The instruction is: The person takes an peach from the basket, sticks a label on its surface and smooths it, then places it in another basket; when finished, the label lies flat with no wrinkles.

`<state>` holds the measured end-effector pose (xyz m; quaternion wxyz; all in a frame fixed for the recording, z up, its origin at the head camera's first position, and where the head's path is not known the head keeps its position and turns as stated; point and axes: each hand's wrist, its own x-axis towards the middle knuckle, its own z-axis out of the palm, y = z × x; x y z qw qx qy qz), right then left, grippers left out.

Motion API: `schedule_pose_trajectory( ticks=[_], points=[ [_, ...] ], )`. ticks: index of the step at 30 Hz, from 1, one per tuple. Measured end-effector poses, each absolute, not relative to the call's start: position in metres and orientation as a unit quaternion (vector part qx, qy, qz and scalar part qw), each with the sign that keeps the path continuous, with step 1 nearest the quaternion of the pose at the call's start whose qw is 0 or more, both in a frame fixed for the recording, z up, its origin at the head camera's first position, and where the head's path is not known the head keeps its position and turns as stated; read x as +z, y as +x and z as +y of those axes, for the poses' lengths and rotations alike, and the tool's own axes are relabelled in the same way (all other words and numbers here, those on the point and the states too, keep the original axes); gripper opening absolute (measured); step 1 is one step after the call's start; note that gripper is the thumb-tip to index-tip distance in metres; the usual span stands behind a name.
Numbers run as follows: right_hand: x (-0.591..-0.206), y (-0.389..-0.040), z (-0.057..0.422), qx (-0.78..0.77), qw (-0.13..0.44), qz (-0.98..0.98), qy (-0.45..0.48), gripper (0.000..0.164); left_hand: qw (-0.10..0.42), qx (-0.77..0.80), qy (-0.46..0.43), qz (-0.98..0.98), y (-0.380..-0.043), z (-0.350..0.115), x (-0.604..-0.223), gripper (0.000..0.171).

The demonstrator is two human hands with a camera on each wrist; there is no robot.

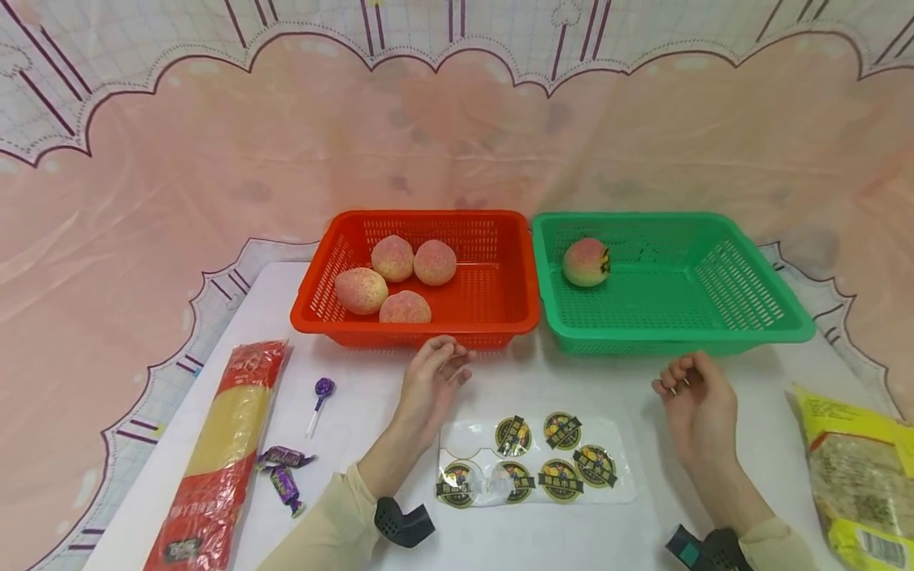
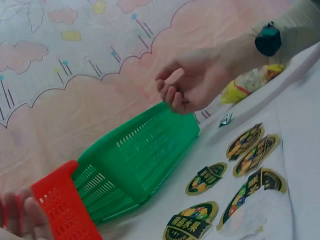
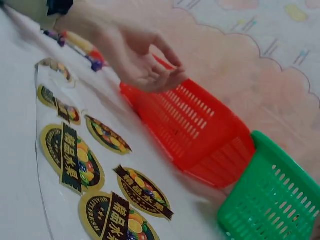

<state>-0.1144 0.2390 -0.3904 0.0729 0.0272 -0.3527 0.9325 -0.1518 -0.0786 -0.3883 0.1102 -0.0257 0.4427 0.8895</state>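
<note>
My left hand [image 1: 428,386] is just in front of the red basket [image 1: 416,327], its fingers loosely bent and holding nothing. Several peaches [image 1: 361,290] lie in that basket, mostly towards its left side. Over the table before the green basket [image 1: 678,335], my right hand [image 1: 702,412] hangs with loosely curled fingers and nothing in them. A single peach [image 1: 584,263] bearing a dark and gold sticker [image 1: 605,260] lies at the left of the green basket. Between the hands is a clear sheet [image 1: 621,484] with several round fruit stickers [image 1: 560,480].
Along the left lie a long red and yellow packet [image 1: 227,428], a purple lollipop [image 1: 324,388] and two purple wrapped candies [image 1: 286,485]. A yellow bag [image 1: 857,468] stands at the right edge. Behind the baskets hangs a pink patterned cloth [image 1: 457,151].
</note>
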Motion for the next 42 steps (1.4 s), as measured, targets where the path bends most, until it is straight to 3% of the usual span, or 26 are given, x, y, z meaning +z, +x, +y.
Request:
schedule_pose_trajectory(
  ticks=[6, 10, 15, 23, 32, 42],
  points=[
    [-0.383, -0.116, 0.222, 0.873, 0.049, -0.476, 0.097, 0.031, 0.028, 0.925, -0.088, 0.37, -0.146, -0.084, -0.39, 0.007],
    [-0.371, -0.124, 0.214, 0.831, 0.035, -0.54, 0.131, 0.025, 0.002, 0.933, -0.111, 0.343, -0.15, -0.088, -0.389, 0.011],
    [-0.358, -0.139, 0.201, 0.788, 0.008, -0.6, 0.138, 0.012, -0.005, 0.938, -0.115, 0.327, -0.154, -0.091, -0.388, 0.007],
    [-0.34, -0.169, 0.174, 0.755, -0.011, -0.642, 0.133, 0.013, -0.019, 0.941, -0.12, 0.316, -0.159, -0.095, -0.386, 0.009],
    [-0.328, -0.221, 0.146, 0.694, -0.018, -0.712, 0.103, 0.024, -0.011, 0.951, -0.111, 0.289, -0.164, -0.095, -0.384, 0.038],
    [-0.313, -0.269, 0.107, 0.695, -0.027, -0.713, 0.088, 0.027, -0.015, 0.949, -0.135, 0.284, -0.161, -0.092, -0.381, 0.043]
  ],
)
